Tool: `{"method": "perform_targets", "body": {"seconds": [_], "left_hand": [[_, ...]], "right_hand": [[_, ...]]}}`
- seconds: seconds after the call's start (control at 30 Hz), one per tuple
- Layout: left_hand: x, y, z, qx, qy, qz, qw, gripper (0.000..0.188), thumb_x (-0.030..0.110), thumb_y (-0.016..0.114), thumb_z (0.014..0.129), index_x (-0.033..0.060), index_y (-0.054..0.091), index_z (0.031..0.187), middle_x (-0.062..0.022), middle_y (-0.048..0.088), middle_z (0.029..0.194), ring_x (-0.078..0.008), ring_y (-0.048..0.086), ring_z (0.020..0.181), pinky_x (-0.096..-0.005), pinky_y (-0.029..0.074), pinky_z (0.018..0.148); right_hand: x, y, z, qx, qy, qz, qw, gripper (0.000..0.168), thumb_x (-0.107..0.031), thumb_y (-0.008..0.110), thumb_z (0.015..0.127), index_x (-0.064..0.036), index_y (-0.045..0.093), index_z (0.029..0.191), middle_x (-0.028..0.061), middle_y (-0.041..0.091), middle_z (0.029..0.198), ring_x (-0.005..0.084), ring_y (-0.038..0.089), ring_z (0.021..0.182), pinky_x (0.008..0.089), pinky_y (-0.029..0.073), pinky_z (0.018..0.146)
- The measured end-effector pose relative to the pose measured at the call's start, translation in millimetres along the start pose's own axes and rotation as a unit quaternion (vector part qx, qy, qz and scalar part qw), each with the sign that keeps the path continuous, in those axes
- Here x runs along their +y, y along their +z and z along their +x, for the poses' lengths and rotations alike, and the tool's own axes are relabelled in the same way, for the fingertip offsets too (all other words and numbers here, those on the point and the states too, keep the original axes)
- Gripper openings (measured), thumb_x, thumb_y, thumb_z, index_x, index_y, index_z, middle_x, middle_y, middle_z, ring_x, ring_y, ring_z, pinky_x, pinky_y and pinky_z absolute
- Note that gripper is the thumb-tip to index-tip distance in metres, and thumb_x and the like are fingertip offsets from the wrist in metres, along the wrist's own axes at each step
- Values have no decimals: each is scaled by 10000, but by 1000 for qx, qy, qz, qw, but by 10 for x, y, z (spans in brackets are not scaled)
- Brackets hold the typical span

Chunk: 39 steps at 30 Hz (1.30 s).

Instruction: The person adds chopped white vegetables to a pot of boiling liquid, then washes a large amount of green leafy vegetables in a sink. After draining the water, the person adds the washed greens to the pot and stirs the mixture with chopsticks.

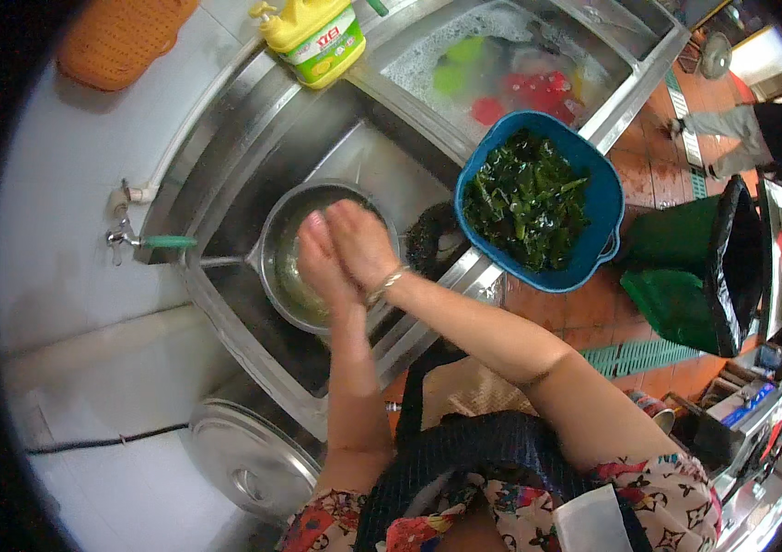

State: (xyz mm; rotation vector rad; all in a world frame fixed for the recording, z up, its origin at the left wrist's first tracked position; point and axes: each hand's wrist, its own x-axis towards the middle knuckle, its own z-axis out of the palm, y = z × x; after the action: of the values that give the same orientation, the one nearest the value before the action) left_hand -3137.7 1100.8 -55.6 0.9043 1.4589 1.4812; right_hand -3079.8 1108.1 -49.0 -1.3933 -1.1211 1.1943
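Observation:
Over a metal pot (280,207), my left hand (320,259) and my right hand (363,245) are pressed palm to palm. Both look slightly blurred. Whatever may lie between the palms is hidden. A braided bracelet (386,284) circles my right wrist. The pot stands in a stainless steel sink basin (363,152) and holds yellowish-green liquid (287,269). Right of the hands, a blue plastic tub (601,207) full of wet, dark green leaves (529,200) sits on the sink's edge. A dark round thing (429,238) lies in the basin, partly hidden by the tub.
A tap (125,238) with a green hose end (168,241) is on the left wall. A yellow detergent jug (315,45) stands by a second basin of sudsy water (418,62). A steel lid (253,462) leans at lower left. Rightward are a green bin (674,234) and a person (763,134).

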Motion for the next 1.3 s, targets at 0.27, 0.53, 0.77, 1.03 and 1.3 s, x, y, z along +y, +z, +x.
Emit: {"method": "perform_targets", "body": {"seconds": [0.27, 0.53, 0.77, 1.03, 1.3], "left_hand": [[53, 1325, -763, -195, 188, 64, 961, 146, 189, 488, 854, 46, 502, 828, -144, 513, 754, -283, 541, 746, -340, 430, 660], [-321, 1145, -588, -207, 323, 225, 896, 318, 181, 541, 819, 11, 507, 1085, -181, 439, 1155, -350, 395, 1109, -426, 316, 950], [-1242, -779, 382, -15, 17, 259, 966, 216, 161, 515, 831, 45, 568, 1005, -163, 568, 984, -290, 538, 946, -355, 418, 817], [-2137, -2142, 604, -63, -130, 451, 881, 255, 143, 556, 803, -13, 570, 1004, -180, 564, 998, -321, 540, 941, -395, 431, 802], [-2303, -1806, 503, -151, -127, 458, 867, 182, 149, 535, 776, 0, 539, 881, -222, 539, 813, -408, 510, 784, -482, 404, 658]], "right_hand": [[-235, -1695, -345, 188, -165, -140, 958, 163, -116, 448, 865, -53, 502, 1005, 137, 529, 929, 314, 543, 839, 384, 453, 717], [457, -2418, -299, 107, -145, -560, 809, 468, -230, 634, 758, -33, 494, 1159, 206, 463, 1204, 356, 452, 1096, 416, 395, 891], [268, -521, -22, -112, -166, -306, 931, 191, -43, 533, 789, -33, 586, 972, 157, 573, 968, 335, 558, 881, 377, 460, 764], [2017, 828, 544, -249, -38, -594, 764, 457, -166, 579, 770, -98, 436, 1198, 174, 449, 1205, 372, 474, 1064, 462, 435, 834], [2561, 900, 430, -366, 91, -536, 756, 251, -144, 506, 789, -35, 563, 1007, 222, 585, 985, 333, 590, 911, 425, 479, 770]]}}
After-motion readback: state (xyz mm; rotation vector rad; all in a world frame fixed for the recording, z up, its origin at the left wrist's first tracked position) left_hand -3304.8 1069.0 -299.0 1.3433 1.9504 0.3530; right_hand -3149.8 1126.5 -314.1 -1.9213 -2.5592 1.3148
